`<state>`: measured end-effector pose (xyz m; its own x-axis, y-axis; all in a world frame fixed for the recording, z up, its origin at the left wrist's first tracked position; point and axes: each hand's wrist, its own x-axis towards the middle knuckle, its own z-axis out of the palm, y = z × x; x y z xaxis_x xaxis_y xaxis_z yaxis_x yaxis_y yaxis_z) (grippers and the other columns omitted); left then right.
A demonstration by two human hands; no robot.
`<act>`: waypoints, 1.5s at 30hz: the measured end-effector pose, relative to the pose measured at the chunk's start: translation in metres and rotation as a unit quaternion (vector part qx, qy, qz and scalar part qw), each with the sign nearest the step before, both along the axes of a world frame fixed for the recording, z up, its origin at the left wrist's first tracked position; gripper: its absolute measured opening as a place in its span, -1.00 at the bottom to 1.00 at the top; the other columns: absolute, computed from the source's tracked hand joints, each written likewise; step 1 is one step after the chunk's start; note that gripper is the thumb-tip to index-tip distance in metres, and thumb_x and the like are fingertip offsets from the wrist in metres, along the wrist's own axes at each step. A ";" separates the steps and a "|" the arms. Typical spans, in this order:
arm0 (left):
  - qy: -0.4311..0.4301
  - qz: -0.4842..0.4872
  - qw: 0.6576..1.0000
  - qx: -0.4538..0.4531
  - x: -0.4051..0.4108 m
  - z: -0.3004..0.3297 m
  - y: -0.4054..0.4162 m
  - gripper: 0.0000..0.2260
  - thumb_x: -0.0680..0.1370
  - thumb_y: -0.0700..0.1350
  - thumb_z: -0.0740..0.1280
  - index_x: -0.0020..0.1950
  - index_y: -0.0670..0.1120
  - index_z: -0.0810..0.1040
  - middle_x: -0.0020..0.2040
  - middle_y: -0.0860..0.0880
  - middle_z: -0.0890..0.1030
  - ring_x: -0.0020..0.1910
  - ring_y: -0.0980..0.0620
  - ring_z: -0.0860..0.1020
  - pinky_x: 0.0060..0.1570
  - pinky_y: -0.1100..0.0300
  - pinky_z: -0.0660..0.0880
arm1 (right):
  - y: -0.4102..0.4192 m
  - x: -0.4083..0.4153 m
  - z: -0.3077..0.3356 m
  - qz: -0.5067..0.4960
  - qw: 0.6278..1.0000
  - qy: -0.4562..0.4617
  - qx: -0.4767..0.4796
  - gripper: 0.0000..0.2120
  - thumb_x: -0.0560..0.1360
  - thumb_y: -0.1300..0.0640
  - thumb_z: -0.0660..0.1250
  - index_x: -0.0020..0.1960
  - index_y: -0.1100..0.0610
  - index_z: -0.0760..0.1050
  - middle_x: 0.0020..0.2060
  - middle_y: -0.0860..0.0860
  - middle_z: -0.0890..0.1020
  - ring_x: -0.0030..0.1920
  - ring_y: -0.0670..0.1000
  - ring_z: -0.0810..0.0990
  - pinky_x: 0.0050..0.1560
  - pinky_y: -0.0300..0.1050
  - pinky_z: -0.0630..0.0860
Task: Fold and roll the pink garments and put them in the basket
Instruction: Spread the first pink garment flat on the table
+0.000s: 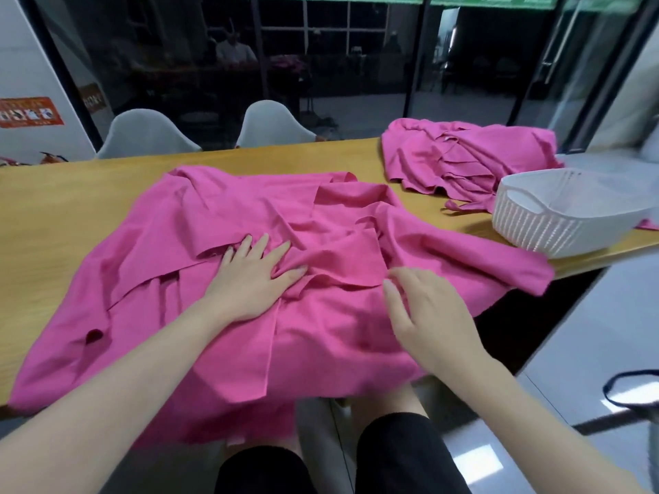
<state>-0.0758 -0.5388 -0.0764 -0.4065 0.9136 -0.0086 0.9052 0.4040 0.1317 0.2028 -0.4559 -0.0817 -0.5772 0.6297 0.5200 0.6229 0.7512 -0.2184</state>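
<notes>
- The long yellow wooden table (71, 208) carries everything; its near edge runs under the person's arms, and its right end stops just past the basket.
- The large crumpled bright-pink cloth garment (249, 215) is spread across the middle of that table, its long axis running left to right, with the near hem hanging off the edge over the person's lap and a right-hand corner drooping past the table's side.
- A second heap of the same pink fabric (463, 158) lies farther back on the right, well apart from the hands and touching the basket's far side.
- The white ribbed plastic basket (535, 226) stands at the table's right end, empty as far as I can see, nearer the right hand than the left.
- The left hand (253, 276) lies flat, fingers straight and spread, pressing the cloth near a raised fold at its centre.
- The right hand (424, 304) hovers just above the fabric to the right of that fold, fingers loosely curved and holding nothing.
- My judgement: the ridge between the two hands needs smoothing first, and both are equally near it.
- Two pale grey chairs (146, 133) face a dark glass wall beyond.
</notes>
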 end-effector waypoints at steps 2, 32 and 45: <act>-0.002 -0.011 1.000 -0.002 0.006 -0.001 -0.012 -0.16 0.42 0.54 -0.23 0.65 0.23 -0.02 0.68 -0.01 -0.07 0.65 -0.08 -0.14 0.60 -0.14 -0.12 | 0.033 -0.002 0.003 -0.033 0.999 -0.027 0.024 -0.64 0.59 -0.04 0.10 0.20 0.15 0.51 0.00 0.09 0.58 0.02 0.22 0.53 0.03 0.17 0.47; -0.068 0.037 0.980 0.181 0.018 0.008 -0.033 -0.24 0.53 0.42 0.19 0.57 -0.05 0.27 0.50 0.01 0.34 0.50 0.02 0.28 0.50 0.07 0.25 | 0.063 -0.115 0.026 0.286 0.946 -0.147 0.041 -0.53 0.49 -0.09 0.17 0.27 0.11 0.58 0.06 0.05 0.63 0.13 0.14 0.58 0.16 0.09 0.51; 0.017 0.025 0.993 0.116 0.060 -0.013 -0.119 -0.23 0.56 0.34 -0.21 0.66 -0.06 0.15 0.66 -0.03 0.12 0.63 0.08 0.05 0.52 0.29 -0.20 | 0.029 -0.075 -0.003 0.237 0.970 -0.013 -0.045 -0.68 0.69 -0.09 0.11 -0.15 0.04 0.40 -0.27 0.01 0.63 -0.16 0.18 0.58 -0.23 0.06 0.36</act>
